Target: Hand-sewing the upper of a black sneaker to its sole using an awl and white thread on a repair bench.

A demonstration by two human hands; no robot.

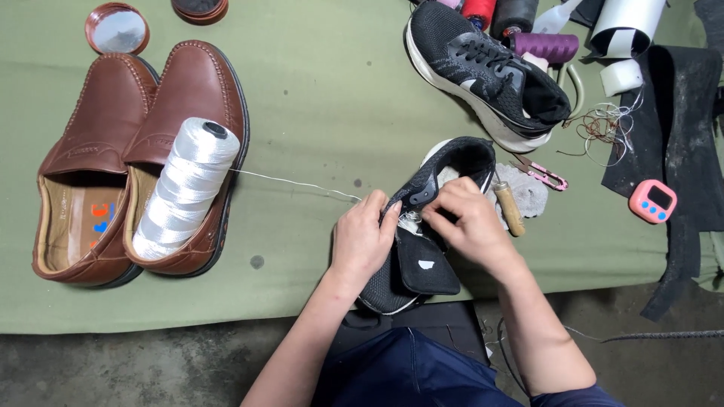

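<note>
green cloth covers the table [317, 90]. at far left, a pair of brown loafers [136, 162] with a white thread spool [185, 192] lying on the right one; white thread [294, 183] runs from it toward the hands. left hand [362, 241] has its grip clamped on the black sneaker [422, 226] at the table's near edge. right hand [471, 222] pinches together at the sneaker's opening. a wooden-handled awl [510, 205] lies just beside it. second black sneaker [486, 71] sits further back; pink timer [653, 201] at right.
</note>
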